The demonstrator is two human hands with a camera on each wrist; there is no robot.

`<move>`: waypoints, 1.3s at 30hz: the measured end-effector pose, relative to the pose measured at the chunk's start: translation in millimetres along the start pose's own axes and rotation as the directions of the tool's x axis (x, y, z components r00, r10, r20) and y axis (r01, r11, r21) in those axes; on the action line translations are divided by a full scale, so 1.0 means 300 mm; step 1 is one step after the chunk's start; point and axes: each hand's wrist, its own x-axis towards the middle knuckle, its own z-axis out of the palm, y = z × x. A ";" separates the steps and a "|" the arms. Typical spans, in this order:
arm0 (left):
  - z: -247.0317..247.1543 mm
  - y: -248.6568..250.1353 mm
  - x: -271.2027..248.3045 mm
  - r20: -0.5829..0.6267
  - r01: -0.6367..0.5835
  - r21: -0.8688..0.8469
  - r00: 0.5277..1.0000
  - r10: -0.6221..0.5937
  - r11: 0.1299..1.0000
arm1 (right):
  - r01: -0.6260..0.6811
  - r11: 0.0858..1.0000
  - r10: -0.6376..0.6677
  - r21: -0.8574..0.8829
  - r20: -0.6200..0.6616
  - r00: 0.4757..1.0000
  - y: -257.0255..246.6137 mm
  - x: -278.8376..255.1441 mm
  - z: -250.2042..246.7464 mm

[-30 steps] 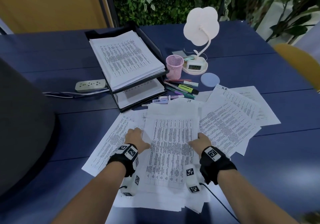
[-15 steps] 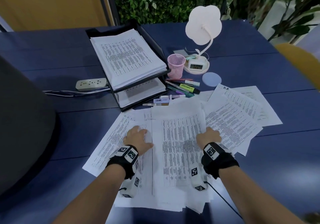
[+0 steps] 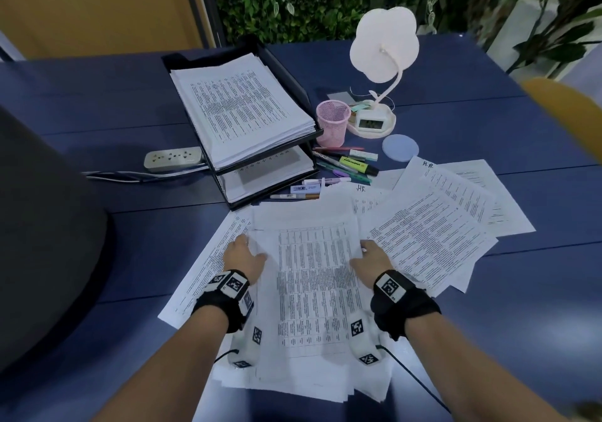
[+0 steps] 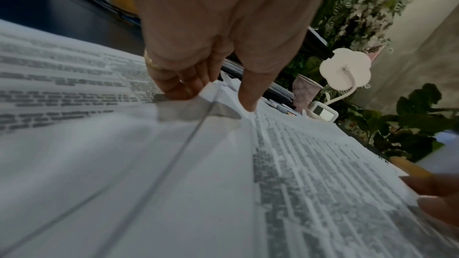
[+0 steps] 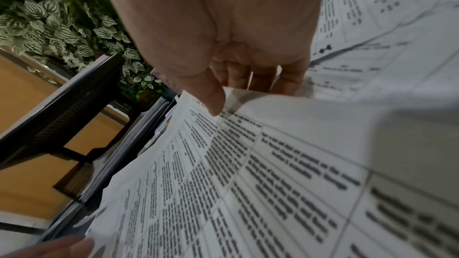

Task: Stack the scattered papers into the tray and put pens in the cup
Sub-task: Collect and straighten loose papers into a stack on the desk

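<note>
A loose stack of printed papers lies in front of me on the blue table. My left hand grips its left edge, thumb on top and fingers under. At the stack's right edge my right hand holds on the same way, thumb above and fingers beneath. More sheets fan out to the right. The black two-tier tray stands behind, with papers on both levels. The pink mesh cup sits to its right. Several pens and markers lie on the table in front of the cup.
A power strip with its cable lies left of the tray. A white flower-shaped lamp with a small clock and a round blue coaster stand behind the pens. A dark chair back fills the left; a yellow chair is at right.
My right hand slid out to the right over the sheets, then came back left. The sheets between my hands are now drawn into a narrower stack, with both thumbs on top.
</note>
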 end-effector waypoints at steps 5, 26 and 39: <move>-0.018 -0.021 0.010 0.034 0.102 -0.184 0.995 -0.097 0.978 | 0.023 0.999 -0.024 0.026 0.046 0.999 -0.023 -0.023 0.031; -0.164 0.083 -0.083 0.072 -0.213 -0.556 0.951 0.301 0.804 | 0.292 0.870 -0.312 0.398 -0.014 0.950 -0.214 -0.118 -0.121; -0.315 0.293 -0.142 -0.316 -0.455 -0.593 0.890 0.328 0.664 | 0.662 0.625 -0.561 0.414 -0.351 0.750 -0.435 -0.214 -0.143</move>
